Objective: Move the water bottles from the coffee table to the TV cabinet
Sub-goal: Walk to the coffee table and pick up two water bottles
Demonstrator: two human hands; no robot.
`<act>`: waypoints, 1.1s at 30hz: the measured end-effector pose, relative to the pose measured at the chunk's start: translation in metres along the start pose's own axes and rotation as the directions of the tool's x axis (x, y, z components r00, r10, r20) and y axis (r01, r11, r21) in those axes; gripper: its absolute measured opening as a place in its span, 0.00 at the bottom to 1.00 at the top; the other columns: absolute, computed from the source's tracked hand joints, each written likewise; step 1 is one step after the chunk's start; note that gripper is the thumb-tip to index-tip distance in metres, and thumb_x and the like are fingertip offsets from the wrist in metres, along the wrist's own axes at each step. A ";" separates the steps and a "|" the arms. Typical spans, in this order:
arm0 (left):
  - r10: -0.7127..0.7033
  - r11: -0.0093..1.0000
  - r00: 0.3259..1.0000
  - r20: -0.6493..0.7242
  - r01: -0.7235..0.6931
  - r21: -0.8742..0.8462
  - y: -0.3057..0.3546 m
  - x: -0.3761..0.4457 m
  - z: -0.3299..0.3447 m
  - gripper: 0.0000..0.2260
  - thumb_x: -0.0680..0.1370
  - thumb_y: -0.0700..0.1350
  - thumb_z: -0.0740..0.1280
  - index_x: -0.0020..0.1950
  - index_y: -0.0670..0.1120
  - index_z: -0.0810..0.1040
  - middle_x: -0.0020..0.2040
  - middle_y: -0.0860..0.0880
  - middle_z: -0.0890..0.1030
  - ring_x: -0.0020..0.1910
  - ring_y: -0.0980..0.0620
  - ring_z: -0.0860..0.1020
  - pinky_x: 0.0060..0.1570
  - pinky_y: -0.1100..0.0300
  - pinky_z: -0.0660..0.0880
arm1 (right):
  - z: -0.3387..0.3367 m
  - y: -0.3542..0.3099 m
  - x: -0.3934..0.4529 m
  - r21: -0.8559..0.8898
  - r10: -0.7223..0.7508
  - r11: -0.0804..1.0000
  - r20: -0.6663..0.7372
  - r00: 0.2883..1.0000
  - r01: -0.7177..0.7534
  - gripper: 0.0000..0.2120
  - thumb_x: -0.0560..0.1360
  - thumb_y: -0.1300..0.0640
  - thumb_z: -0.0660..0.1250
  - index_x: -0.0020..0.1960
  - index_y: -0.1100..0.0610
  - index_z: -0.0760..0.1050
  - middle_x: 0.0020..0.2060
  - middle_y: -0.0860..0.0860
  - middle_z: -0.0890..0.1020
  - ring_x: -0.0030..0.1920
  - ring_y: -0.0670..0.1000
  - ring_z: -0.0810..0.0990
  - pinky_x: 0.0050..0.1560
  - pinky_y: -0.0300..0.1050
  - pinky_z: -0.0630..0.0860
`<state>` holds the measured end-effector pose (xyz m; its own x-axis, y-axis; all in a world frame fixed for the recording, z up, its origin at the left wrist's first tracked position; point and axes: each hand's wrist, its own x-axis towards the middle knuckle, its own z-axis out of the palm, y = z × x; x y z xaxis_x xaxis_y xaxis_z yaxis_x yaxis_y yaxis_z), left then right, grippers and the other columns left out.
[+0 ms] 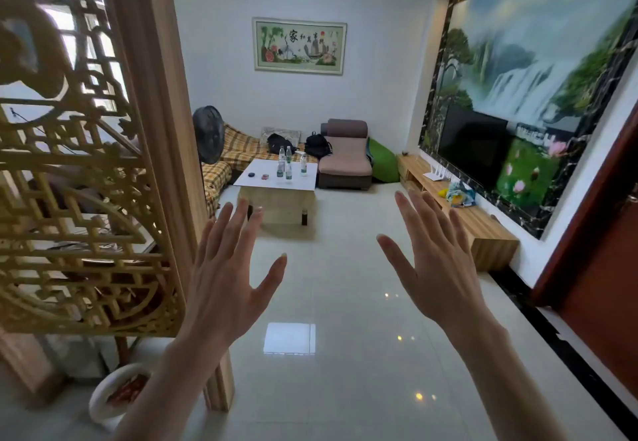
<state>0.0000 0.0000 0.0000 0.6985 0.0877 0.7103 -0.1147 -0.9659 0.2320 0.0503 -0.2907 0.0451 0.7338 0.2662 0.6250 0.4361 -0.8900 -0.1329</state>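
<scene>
Across the room, a white-topped coffee table (pixel 262 181) carries three clear water bottles with green labels: two close together (pixel 281 164) (pixel 288 167) and one to their right (pixel 303 165). A long wooden TV cabinet (pixel 483 230) runs along the right wall under a black TV (pixel 473 145). My left hand (pixel 224 278) and my right hand (pixel 438 268) are raised in front of me, fingers spread and straight, holding nothing, far from the table.
A carved wooden screen (pixel 79 164) and its post stand close on my left. A fan (pixel 208 135), plaid sofa (pixel 238 154) with backpacks and a brown chair (pixel 345 161) ring the table. A router and coloured cloth lie on the cabinet. Glossy tiled floor (pixel 328 302) stretches ahead.
</scene>
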 end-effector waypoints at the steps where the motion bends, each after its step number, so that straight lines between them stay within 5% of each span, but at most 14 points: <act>1: 0.010 1.000 1.000 0.005 -0.010 -0.012 -0.002 0.003 0.002 0.35 0.82 0.69 0.51 0.83 0.51 0.59 0.85 0.50 0.56 0.85 0.50 0.50 0.83 0.44 0.52 | 0.002 -0.002 0.001 -0.001 -0.002 1.000 -0.004 1.000 0.002 0.35 0.82 0.31 0.43 0.83 0.49 0.52 0.82 0.50 0.57 0.83 0.49 0.49 0.82 0.53 0.43; 19: 0.019 1.000 1.000 0.004 -0.019 0.017 -0.028 0.137 0.154 0.34 0.81 0.67 0.55 0.82 0.51 0.60 0.85 0.50 0.57 0.85 0.49 0.52 0.81 0.40 0.58 | 0.110 0.078 0.131 0.012 0.012 1.000 -0.042 0.999 -0.012 0.36 0.81 0.30 0.45 0.83 0.50 0.51 0.82 0.50 0.57 0.83 0.49 0.49 0.81 0.52 0.45; 29: -0.028 0.998 1.000 0.000 0.028 0.064 -0.044 0.255 0.252 0.34 0.81 0.69 0.52 0.83 0.52 0.59 0.85 0.52 0.55 0.85 0.52 0.49 0.80 0.62 0.34 | 0.201 0.145 0.266 0.062 -0.032 0.997 -0.026 0.999 0.033 0.36 0.81 0.31 0.46 0.83 0.49 0.51 0.82 0.49 0.55 0.82 0.49 0.47 0.81 0.54 0.44; 33: -0.054 0.996 0.999 0.003 0.053 0.074 -0.065 0.293 0.289 0.35 0.81 0.69 0.53 0.83 0.53 0.59 0.86 0.53 0.54 0.85 0.54 0.47 0.81 0.56 0.40 | 0.241 0.159 0.312 0.062 -0.067 0.996 -0.008 0.998 0.068 0.35 0.81 0.31 0.47 0.82 0.48 0.50 0.83 0.49 0.54 0.83 0.49 0.46 0.81 0.53 0.43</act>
<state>0.4163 0.0185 0.0007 0.7060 0.1387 0.6945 -0.0244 -0.9753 0.2196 0.4741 -0.2598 0.0336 0.6984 0.3226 0.6389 0.5163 -0.8453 -0.1375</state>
